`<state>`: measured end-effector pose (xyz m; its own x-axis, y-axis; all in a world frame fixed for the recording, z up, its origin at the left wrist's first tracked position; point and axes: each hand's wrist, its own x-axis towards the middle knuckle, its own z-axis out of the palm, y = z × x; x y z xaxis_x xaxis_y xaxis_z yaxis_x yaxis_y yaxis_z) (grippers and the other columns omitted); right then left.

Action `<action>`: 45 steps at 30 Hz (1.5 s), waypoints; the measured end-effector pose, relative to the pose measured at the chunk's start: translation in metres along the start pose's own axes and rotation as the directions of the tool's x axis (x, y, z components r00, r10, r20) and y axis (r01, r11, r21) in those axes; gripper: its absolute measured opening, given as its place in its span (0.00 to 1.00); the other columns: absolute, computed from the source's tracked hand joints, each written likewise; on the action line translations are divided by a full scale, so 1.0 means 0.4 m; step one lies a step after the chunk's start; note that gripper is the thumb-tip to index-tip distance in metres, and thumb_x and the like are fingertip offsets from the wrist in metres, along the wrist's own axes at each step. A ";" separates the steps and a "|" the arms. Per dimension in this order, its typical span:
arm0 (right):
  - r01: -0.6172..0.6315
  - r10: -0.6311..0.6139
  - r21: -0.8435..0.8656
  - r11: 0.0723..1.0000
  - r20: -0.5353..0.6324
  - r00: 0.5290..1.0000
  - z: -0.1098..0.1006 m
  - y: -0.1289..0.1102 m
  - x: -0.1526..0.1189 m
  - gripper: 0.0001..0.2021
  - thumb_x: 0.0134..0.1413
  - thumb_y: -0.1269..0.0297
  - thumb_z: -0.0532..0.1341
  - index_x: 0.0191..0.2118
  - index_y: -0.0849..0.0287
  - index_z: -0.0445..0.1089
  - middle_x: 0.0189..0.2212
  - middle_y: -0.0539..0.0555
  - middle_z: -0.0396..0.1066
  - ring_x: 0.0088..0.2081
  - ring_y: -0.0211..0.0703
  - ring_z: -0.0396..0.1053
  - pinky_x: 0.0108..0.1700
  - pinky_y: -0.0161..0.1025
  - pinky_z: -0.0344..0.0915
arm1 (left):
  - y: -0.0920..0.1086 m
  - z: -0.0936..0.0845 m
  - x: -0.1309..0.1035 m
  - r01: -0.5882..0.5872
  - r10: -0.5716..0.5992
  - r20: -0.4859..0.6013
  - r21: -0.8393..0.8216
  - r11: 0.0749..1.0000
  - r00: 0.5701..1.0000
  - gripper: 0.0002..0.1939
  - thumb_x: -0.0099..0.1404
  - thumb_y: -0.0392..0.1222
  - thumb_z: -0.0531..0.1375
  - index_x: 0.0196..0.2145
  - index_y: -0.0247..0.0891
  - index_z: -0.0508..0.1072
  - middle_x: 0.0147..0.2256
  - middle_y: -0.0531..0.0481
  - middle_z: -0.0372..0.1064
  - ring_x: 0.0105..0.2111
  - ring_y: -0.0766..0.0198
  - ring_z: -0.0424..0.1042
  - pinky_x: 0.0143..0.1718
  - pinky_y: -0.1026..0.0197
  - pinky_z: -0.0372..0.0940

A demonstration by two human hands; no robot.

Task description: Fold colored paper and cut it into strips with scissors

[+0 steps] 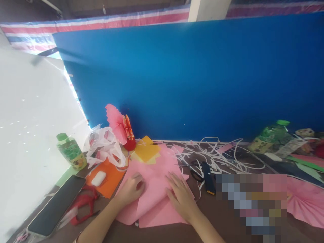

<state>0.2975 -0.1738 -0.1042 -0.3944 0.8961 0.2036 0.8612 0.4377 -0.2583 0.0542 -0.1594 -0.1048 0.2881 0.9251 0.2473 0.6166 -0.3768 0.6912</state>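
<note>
Several sheets of pink paper point(155, 189) lie in front of me, the upper one folded over with a loose front edge. My left hand point(132, 189) rests on the paper's left side, fingers curled into a loose fist with nothing visible in it. On the right side, my right hand point(181, 195) lies flat on the paper, fingers stretched out and holding nothing. Yellow paper squares point(145, 150) overlap the far end of the pink sheets. Close to my right hand are black-handled scissors point(196, 172) and a dark utility knife point(209, 179).
At left are a phone point(57, 206), red glasses frames point(84, 204), orange paper point(111, 179) bearing a white earbud case point(99, 178), a plastic bag point(108, 152) and a green-capped bottle point(72, 152). Tangled white strips point(217, 155) and a pleated pink fan point(307, 200) lie right. A blue partition point(189, 77) stands behind.
</note>
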 end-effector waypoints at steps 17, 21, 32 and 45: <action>-0.252 0.198 -0.169 0.953 -0.287 0.937 -0.028 0.152 -0.002 0.21 0.60 0.64 0.41 0.45 0.58 0.69 0.44 0.58 0.71 0.47 0.48 0.67 0.59 0.58 0.30 | 0.006 0.006 0.004 -0.038 0.032 0.085 0.070 0.997 0.996 0.09 0.60 0.38 0.50 0.23 0.38 0.61 0.27 0.50 0.62 0.28 0.64 0.63 0.29 0.63 0.58; -0.386 0.295 -0.235 0.892 -0.344 0.891 -0.020 0.193 -0.014 0.21 0.58 0.65 0.42 0.46 0.63 0.68 0.46 0.62 0.69 0.49 0.51 0.64 0.58 0.61 0.33 | 0.006 0.003 0.006 -0.043 0.040 0.104 0.022 0.999 0.994 0.08 0.60 0.38 0.51 0.23 0.38 0.63 0.29 0.49 0.64 0.30 0.64 0.64 0.31 0.63 0.59; -0.079 -0.032 -0.216 0.973 -0.471 0.882 -0.018 0.068 -0.021 0.20 0.58 0.65 0.46 0.54 0.60 0.61 0.54 0.59 0.62 0.57 0.50 0.55 0.60 0.54 0.43 | 0.002 0.006 0.008 -0.014 0.015 0.106 -0.015 1.000 0.994 0.09 0.60 0.41 0.54 0.23 0.37 0.64 0.30 0.49 0.66 0.31 0.64 0.65 0.31 0.63 0.59; -0.106 0.067 -0.149 0.983 -0.245 0.967 0.059 0.019 -0.072 0.19 0.59 0.63 0.46 0.51 0.63 0.65 0.52 0.60 0.64 0.56 0.49 0.58 0.58 0.50 0.52 | 0.013 -0.017 0.014 -0.004 0.012 0.081 -0.092 0.996 0.997 0.05 0.58 0.36 0.53 0.27 0.37 0.68 0.34 0.48 0.66 0.35 0.63 0.66 0.36 0.62 0.62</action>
<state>0.3079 -0.1946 -0.1343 -0.2454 0.8779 0.4113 0.9361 0.3249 -0.1351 0.0540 -0.1557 -0.0952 0.3540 0.9137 0.1995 0.5453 -0.3750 0.7497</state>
